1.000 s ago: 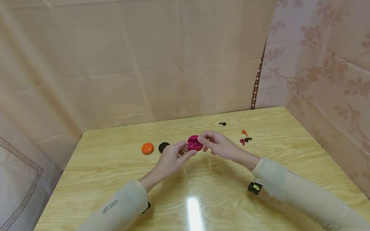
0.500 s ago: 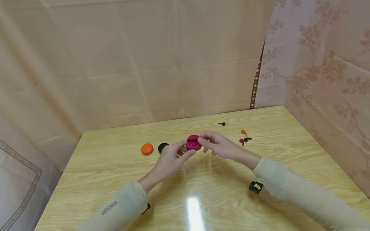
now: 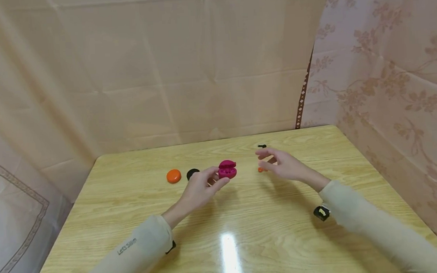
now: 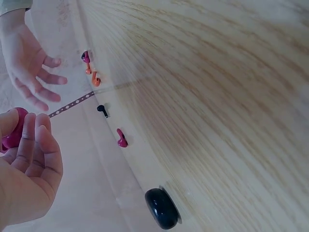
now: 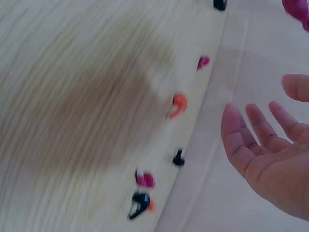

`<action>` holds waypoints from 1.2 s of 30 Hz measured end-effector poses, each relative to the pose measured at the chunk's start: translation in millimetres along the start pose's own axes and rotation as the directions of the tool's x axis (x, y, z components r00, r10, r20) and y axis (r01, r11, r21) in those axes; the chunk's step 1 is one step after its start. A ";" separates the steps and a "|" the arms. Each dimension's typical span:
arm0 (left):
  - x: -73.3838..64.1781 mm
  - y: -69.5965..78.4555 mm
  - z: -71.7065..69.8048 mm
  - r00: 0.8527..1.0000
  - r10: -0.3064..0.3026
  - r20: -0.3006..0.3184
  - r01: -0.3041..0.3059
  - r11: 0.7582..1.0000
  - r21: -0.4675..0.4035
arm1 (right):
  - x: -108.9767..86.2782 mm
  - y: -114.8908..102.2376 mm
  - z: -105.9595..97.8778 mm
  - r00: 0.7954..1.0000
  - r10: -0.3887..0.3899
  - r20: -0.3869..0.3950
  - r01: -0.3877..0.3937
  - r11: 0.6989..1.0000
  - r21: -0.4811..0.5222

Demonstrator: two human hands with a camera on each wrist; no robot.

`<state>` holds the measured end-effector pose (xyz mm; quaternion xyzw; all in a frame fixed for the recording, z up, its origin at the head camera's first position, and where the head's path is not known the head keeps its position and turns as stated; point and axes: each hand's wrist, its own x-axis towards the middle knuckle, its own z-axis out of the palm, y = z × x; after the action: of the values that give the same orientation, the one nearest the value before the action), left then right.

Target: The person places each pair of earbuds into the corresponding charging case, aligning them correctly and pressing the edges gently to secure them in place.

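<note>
My left hand (image 3: 202, 186) grips a magenta round earbud case (image 3: 227, 171) above the table, its lid raised and its inner wells facing me. To the right of the case, my right hand (image 3: 286, 166) hovers with loosely spread fingers and holds nothing. Beneath its fingertips an orange earbud (image 3: 260, 169) lies on the table, with a black earbud (image 3: 262, 145) farther back. The right wrist view shows a magenta earbud (image 5: 203, 62), plus another magenta earbud (image 5: 145, 179) beside a black earbud (image 5: 140, 203); the hand hides this group in the head view.
An orange round case (image 3: 174, 176) and a black round case (image 3: 191, 173) sit left of my left hand, the black one partly covered by it. The wooden table (image 3: 268, 237) ends at a beige curtain (image 3: 185, 72) behind, with a floral curtain (image 3: 393, 78) at the right.
My right hand has let go of the magenta case and moved right, over the earbuds. The left hand still holds the case in nearly the same place.
</note>
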<state>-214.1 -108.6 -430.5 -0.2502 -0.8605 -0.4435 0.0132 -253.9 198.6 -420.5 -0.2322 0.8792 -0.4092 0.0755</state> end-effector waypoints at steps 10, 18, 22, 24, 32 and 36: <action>-1.7 1.0 -6.2 0.999 -0.036 0.008 0.036 0.999 0.008 | -9.6 17.2 -30.0 0.996 -0.074 -0.047 0.055 0.946 -0.321; -2.1 1.1 -8.2 0.999 -0.038 0.009 0.038 0.999 0.006 | -11.4 31.5 -41.1 0.980 -0.195 0.030 0.181 0.830 -0.528; -2.3 1.2 -8.2 0.999 -0.039 0.008 0.039 0.999 0.008 | -14.3 40.7 -44.2 0.973 -0.205 0.103 0.225 0.762 -0.608; -2.3 1.3 -8.1 0.999 -0.038 0.011 0.038 0.999 0.007 | -16.3 45.9 -44.7 0.977 -0.170 0.127 0.212 0.741 -0.637; -1.8 1.4 -8.0 0.999 -0.032 0.017 0.032 0.999 0.006 | -19.2 61.6 -40.7 0.982 -0.100 0.162 0.184 0.717 -0.672; -1.8 2.0 -7.9 0.999 -0.027 0.021 0.027 1.000 0.009 | -19.1 63.2 -37.9 0.979 -0.113 0.169 0.199 0.710 -0.675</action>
<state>-213.2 -114.5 -424.7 -0.2432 -0.8658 -0.4373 -0.0006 -271.3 268.7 -444.5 -0.3401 0.9394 -0.0444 -0.0001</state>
